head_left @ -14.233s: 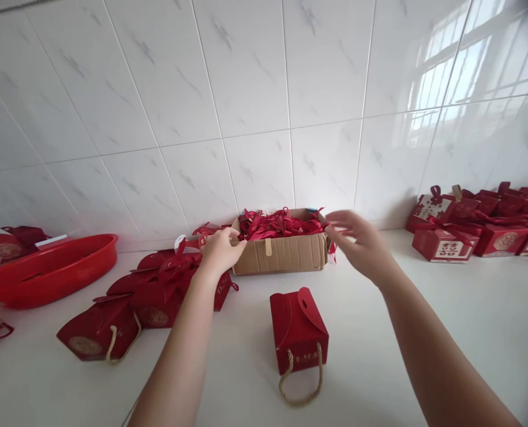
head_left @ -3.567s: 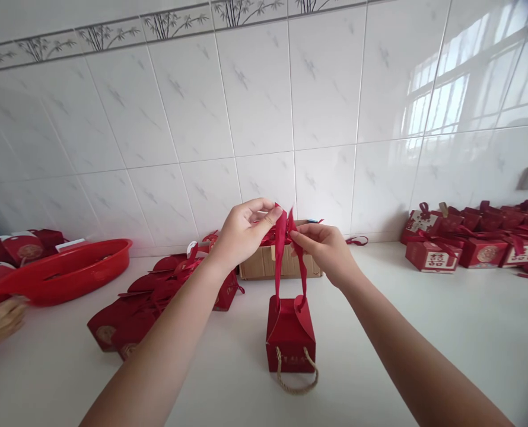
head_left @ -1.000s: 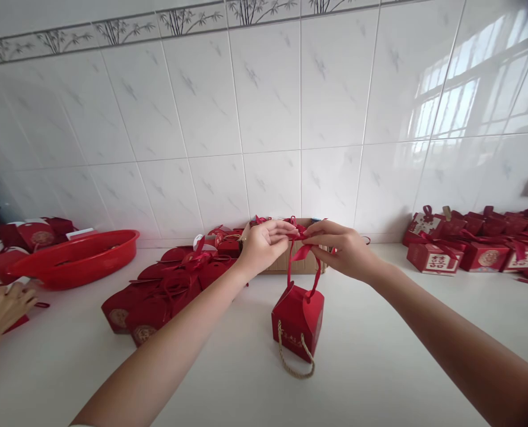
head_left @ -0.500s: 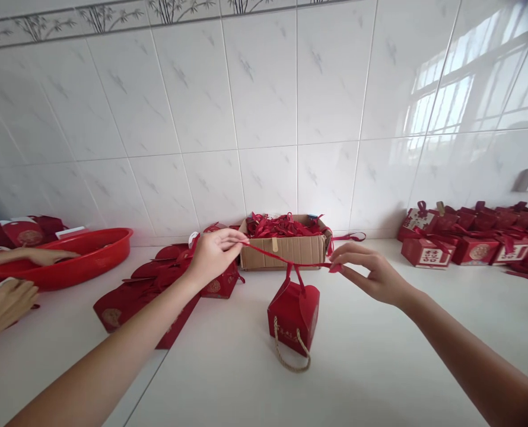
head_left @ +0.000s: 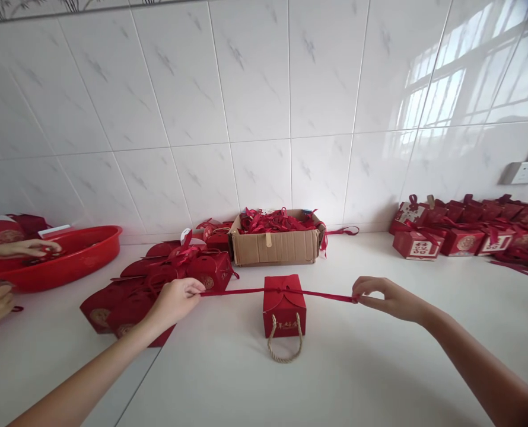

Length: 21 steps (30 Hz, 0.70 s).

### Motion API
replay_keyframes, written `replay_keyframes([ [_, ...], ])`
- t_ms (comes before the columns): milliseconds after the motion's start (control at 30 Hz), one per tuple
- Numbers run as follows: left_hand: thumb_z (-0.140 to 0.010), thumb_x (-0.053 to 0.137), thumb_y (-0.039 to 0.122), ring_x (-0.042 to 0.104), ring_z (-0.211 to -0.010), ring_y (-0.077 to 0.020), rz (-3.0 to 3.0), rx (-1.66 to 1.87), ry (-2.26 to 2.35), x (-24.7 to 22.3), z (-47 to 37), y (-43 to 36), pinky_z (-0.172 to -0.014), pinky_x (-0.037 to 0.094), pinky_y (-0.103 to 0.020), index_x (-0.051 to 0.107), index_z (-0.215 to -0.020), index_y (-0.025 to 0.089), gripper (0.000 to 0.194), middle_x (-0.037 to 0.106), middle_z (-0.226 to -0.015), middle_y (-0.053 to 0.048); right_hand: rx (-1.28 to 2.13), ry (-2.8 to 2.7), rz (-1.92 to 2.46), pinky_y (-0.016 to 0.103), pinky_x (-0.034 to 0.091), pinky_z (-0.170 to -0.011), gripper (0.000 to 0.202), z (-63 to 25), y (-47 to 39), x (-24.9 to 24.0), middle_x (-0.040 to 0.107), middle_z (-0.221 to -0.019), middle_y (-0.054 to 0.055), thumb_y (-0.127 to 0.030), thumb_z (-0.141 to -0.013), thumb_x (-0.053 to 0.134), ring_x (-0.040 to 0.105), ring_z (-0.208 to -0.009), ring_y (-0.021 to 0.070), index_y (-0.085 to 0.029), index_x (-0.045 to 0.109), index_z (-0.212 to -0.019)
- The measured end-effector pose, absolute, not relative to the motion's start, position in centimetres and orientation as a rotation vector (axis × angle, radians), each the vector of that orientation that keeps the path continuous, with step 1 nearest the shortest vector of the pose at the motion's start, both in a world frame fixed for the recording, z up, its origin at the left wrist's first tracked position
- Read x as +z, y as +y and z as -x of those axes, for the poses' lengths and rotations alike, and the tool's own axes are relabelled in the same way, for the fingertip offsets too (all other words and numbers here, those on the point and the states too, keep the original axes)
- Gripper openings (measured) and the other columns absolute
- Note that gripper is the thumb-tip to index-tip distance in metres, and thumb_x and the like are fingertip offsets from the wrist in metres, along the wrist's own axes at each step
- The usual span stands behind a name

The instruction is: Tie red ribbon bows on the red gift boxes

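Observation:
A small red gift box [head_left: 285, 314] stands upright on the white tabletop, its top flaps folded closed. From its front hangs a twisted rope handle [head_left: 286, 358]. A narrow red ribbon [head_left: 321, 293] runs across the top of the box and is stretched out to both sides. My left hand [head_left: 178, 302] pinches the ribbon's left end, beside a cluster of red boxes. My right hand [head_left: 386, 298] pinches the other end, to the right of the box. Both hands are closed, low over the table and apart from the box.
Behind the gift box, a cardboard box [head_left: 275, 248] holds many red ribbons. Several red boxes [head_left: 126, 296] crowd the left; rows of finished-looking ones [head_left: 417, 245] stand at right. Far left, another person's hands [head_left: 21, 249] work at a red basin [head_left: 92, 254]. A tiled wall [head_left: 264, 107] closes the back.
My hands have spread apart and come lower, pulling the ribbon straight. The gift box's top has flattened shut, and the box sits square. The other person's hand has shifted at the basin.

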<state>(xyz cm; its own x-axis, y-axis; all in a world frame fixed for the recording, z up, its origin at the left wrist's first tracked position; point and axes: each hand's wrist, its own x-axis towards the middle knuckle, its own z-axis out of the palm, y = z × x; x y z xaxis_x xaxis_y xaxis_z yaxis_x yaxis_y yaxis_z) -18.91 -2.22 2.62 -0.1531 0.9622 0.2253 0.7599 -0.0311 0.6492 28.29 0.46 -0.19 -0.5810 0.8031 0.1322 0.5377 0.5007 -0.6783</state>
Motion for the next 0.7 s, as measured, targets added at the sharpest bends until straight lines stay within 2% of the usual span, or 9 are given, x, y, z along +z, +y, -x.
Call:
replay_keyframes([
  [300, -0.058, 0.061, 0.027, 0.069, -0.080, -0.0259, -1.810, 0.935, 1.993, 0.7, 19.3, -2.4, -0.078, 0.053, -0.033, 0.066, -0.071, 0.020, 0.015, 0.073, -0.076, -0.004, 0.812, -2.328, 1.072, 0.038, 0.050, -0.077, 0.028, -28.9, 1.1, -1.1, 0.064, -0.094, 0.006, -0.041, -0.089, 0.048, 0.062, -0.082, 0.0212, -0.023, 0.069, -0.086],
  [400, -0.057, 0.060, 0.022, 0.069, -0.079, -0.0258, -1.843, 0.871, 1.953, 0.9, 18.7, -2.8, -0.073, 0.053, -0.032, 0.067, -0.074, 0.021, 0.018, 0.073, -0.079, -0.004, 0.898, -2.329, 1.080, 0.037, 0.052, -0.078, 0.020, -29.2, 1.4, -1.2, 0.062, -0.112, 0.008, -0.032, -0.087, 0.051, 0.061, -0.097, 0.0244, -0.025, 0.070, -0.087],
  [467, -0.057, 0.058, 0.019, 0.067, -0.083, -0.0268, -1.900, 0.821, 1.986, 1.7, 17.7, -3.2, -0.071, 0.050, -0.032, 0.069, -0.083, 0.023, 0.029, 0.073, -0.092, -0.004, 0.954, -2.299, 1.099, 0.038, 0.053, -0.077, 0.021, -29.0, 1.7, -0.8, 0.055, -0.127, 0.007, -0.021, -0.082, 0.051, 0.055, -0.111, 0.0276, -0.026, 0.070, -0.088],
  [533, -0.060, 0.054, 0.017, 0.064, -0.085, -0.0267, -2.002, 0.781, 2.067, 2.7, 16.0, -3.5, -0.069, 0.047, -0.032, 0.068, -0.093, 0.026, 0.037, 0.069, -0.106, -0.004, 0.907, -2.189, 1.135, 0.040, 0.052, -0.080, 0.026, -28.1, 1.8, -0.1, 0.052, -0.131, 0.007, -0.014, -0.077, 0.046, 0.051, -0.117, 0.0289, -0.024, 0.070, -0.085],
  [600, -0.065, 0.052, 0.018, 0.062, -0.078, -0.0227, -2.099, 0.808, 2.010, 3.3, 13.8, -3.3, -0.070, 0.046, -0.032, 0.064, -0.094, 0.026, 0.032, 0.064, -0.109, -0.004, 0.824, -2.030, 1.167, 0.042, 0.049, -0.085, 0.026, -26.4, 1.9, 0.9, 0.058, -0.123, 0.008, -0.014, -0.076, 0.043, 0.054, -0.113, 0.0279, -0.022, 0.067, -0.083],
  [700, -0.073, 0.054, 0.030, 0.059, -0.090, -0.0219, -2.034, 0.962, 1.651, 3.2, 9.9, -2.1, -0.084, 0.043, -0.032, 0.058, -0.085, 0.022, 0.014, 0.062, -0.096, -0.005, 0.896, -1.949, 1.177, 0.038, 0.048, -0.084, 0.023, -22.6, 1.5, 2.1, 0.065, -0.102, 0.008, -0.021, -0.082, 0.043, 0.061, -0.100, 0.0234, -0.019, 0.063, -0.094],
])
